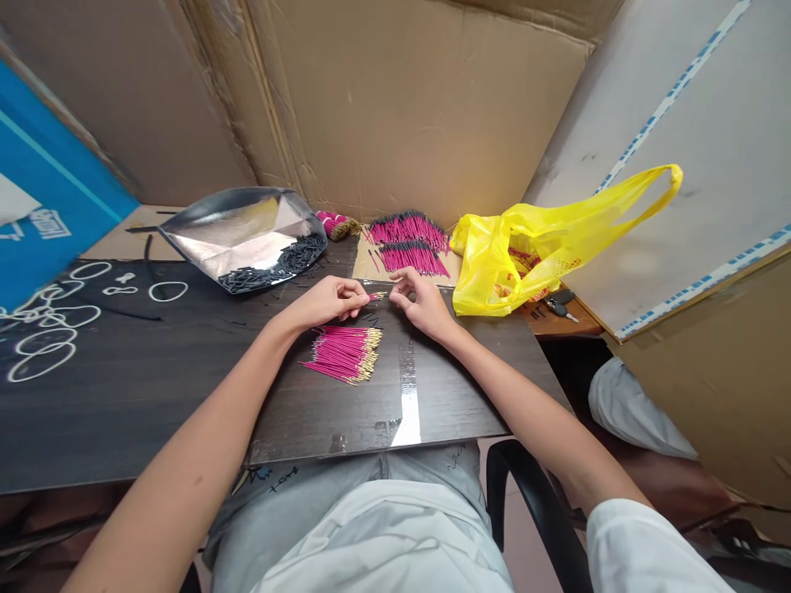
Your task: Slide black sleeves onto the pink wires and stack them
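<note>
My left hand (337, 298) is closed in a pinch on a thin pink stick with a gold tip (376, 296), held just above the dark table (185, 371). My right hand (420, 301) is curled close to the stick's tip, fingers pinched together on something too small to make out. In front of my left wrist lies a bundle of pink gold-tipped sticks (344, 352). Farther back, two piles of pink sticks with black ends (411, 240) lie on cardboard.
A silver foil bag (244, 235) spilling small black tubes (278, 268) lies at the back left. A yellow plastic bag (531, 255) sits at the right, keys (559, 305) beside it. White rubber bands (55, 321) lie at the left. Cardboard walls surround the table.
</note>
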### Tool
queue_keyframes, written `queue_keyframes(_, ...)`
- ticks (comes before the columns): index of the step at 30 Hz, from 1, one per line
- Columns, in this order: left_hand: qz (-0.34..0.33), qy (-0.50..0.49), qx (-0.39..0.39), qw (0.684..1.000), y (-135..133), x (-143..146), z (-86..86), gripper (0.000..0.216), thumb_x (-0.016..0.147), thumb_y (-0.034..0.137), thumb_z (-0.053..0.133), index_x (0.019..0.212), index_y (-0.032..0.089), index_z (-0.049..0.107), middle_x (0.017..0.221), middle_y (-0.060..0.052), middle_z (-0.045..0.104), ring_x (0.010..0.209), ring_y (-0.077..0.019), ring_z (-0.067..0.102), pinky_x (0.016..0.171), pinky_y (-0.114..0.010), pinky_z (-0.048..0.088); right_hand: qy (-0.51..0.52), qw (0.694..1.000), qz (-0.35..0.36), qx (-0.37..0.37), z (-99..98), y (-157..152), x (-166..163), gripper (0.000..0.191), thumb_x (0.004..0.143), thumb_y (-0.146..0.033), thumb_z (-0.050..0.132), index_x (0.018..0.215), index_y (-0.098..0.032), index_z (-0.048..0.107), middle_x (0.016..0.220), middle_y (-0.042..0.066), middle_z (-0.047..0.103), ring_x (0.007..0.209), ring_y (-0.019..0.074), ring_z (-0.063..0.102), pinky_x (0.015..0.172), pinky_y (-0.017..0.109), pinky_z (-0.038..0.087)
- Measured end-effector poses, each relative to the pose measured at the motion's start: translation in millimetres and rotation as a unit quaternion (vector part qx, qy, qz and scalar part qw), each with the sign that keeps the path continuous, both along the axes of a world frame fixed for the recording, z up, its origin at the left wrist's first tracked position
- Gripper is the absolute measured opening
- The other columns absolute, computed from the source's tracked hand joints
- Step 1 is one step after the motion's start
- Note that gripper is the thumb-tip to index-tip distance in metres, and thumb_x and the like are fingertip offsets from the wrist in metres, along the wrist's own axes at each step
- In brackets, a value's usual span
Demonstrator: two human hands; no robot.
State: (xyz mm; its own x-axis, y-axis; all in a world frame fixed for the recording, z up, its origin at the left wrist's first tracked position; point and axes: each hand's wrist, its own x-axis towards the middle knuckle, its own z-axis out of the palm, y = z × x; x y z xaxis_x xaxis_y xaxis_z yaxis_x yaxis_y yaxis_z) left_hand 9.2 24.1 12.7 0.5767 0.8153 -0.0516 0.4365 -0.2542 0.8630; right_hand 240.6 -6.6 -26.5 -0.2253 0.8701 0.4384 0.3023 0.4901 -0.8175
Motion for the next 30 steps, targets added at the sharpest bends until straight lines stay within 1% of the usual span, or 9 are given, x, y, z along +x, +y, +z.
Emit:
queue_keyframes(4, -0.002, 0.008, 0.009, 1.0, -1.9, 1.4, 1.8, 0.038, 0.086, 0.053, 0.071, 0.076, 0.016, 0.067, 0.063, -0.003, 0.064, 0.05, -0.0109, 0.049, 0.05, -0.023, 0.038, -0.012, 0.999, -0.003, -0.031, 1.4, -1.4, -0.8, 0.023, 0.091, -0.024, 0.06, 0.114, -0.023, 0.056, 0.084, -0.001, 0.068, 0.079, 0.0173, 0.065, 0.08, 0.031, 0.049)
queue_keyframes(8, -0.008, 0.009, 0.011, 1.0, -3.9, 2.7, 2.9, 0.039, 0.086, 0.054, 0.07, 0.076, 0.016, 0.067, 0.062, -0.003, 0.064, 0.05, -0.0111, 0.048, 0.049, -0.024, 0.037, 0.023, 0.999, 0.004, -0.045, -1.1, -1.2, -4.6, 0.028, 0.088, -0.025, 0.064, 0.114, -0.023, 0.055, 0.088, -0.001, 0.07, 0.083, 0.0169, 0.067, 0.083, 0.032, 0.05)
queue_keyframes(14, -0.008, 0.004, 0.006, 1.0, -2.9, 3.2, 0.2, 0.04, 0.085, 0.055, 0.07, 0.076, 0.016, 0.066, 0.062, -0.002, 0.064, 0.048, -0.0103, 0.046, 0.048, -0.023, 0.035, 0.069, 0.994, -0.004, -0.085, -6.6, -0.2, -9.4, 0.034, 0.086, -0.033, 0.07, 0.114, -0.024, 0.054, 0.086, -0.001, 0.07, 0.078, 0.0166, 0.065, 0.066, 0.027, 0.051)
queue_keyframes(16, -0.009, 0.003, 0.005, 1.0, -2.5, 3.2, -0.7, 0.04, 0.085, 0.055, 0.07, 0.076, 0.016, 0.066, 0.063, -0.003, 0.064, 0.048, -0.0102, 0.046, 0.048, -0.023, 0.035, 0.067, 0.994, -0.01, -0.081, -6.9, -0.7, -10.4, 0.03, 0.087, -0.033, 0.069, 0.112, -0.024, 0.055, 0.083, -0.002, 0.07, 0.076, 0.0161, 0.065, 0.068, 0.027, 0.051)
queue_keyframes(20, -0.012, 0.002, 0.001, 1.0, -3.3, 3.9, -0.7, 0.04, 0.085, 0.055, 0.071, 0.077, 0.016, 0.066, 0.063, -0.003, 0.064, 0.049, -0.01, 0.045, 0.048, -0.023, 0.034, 0.046, 0.997, -0.016, -0.066, -6.3, -2.0, -11.7, 0.027, 0.087, -0.028, 0.069, 0.11, -0.024, 0.055, 0.083, -0.002, 0.071, 0.078, 0.0154, 0.066, 0.079, 0.03, 0.053)
queue_keyframes(22, -0.012, 0.0, 0.0, 1.0, -4.3, 4.7, -0.1, 0.039, 0.085, 0.054, 0.071, 0.077, 0.016, 0.066, 0.063, -0.003, 0.064, 0.049, -0.0099, 0.045, 0.048, -0.022, 0.034, 0.05, 0.996, -0.014, -0.071, -6.7, -2.2, -12.2, 0.028, 0.087, -0.028, 0.069, 0.111, -0.024, 0.055, 0.085, -0.002, 0.071, 0.079, 0.0156, 0.067, 0.077, 0.03, 0.053)
queue_keyframes(26, -0.007, 0.001, 0.0, 1.0, -6.4, 6.6, 1.3, 0.04, 0.086, 0.054, 0.07, 0.078, 0.015, 0.066, 0.062, -0.003, 0.064, 0.048, -0.0098, 0.045, 0.047, -0.022, 0.033, 0.065, 0.994, -0.018, -0.09, -7.1, -2.7, -13.1, 0.029, 0.086, -0.029, 0.07, 0.111, -0.023, 0.056, 0.086, -0.001, 0.071, 0.077, 0.0156, 0.066, 0.066, 0.026, 0.052)
queue_keyframes(28, -0.003, 0.002, 0.002, 1.0, -7.4, 7.6, 2.0, 0.04, 0.085, 0.055, 0.07, 0.078, 0.015, 0.067, 0.062, -0.002, 0.064, 0.047, -0.0096, 0.044, 0.047, -0.022, 0.032, 0.054, 0.995, -0.025, -0.082, -5.7, -3.7, -13.4, 0.027, 0.087, -0.03, 0.069, 0.109, -0.023, 0.056, 0.084, -0.001, 0.07, 0.077, 0.0158, 0.066, 0.069, 0.027, 0.053)
queue_keyframes(30, 0.001, 0.003, 0.007, 1.0, -8.2, 8.5, 2.4, 0.04, 0.085, 0.055, 0.07, 0.076, 0.015, 0.066, 0.061, -0.002, 0.063, 0.047, -0.0095, 0.044, 0.046, -0.022, 0.032, 0.039, 0.997, -0.031, -0.067, -4.0, -4.8, -13.8, 0.025, 0.088, -0.028, 0.069, 0.108, -0.023, 0.057, 0.083, -0.001, 0.071, 0.078, 0.016, 0.067, 0.076, 0.029, 0.053)
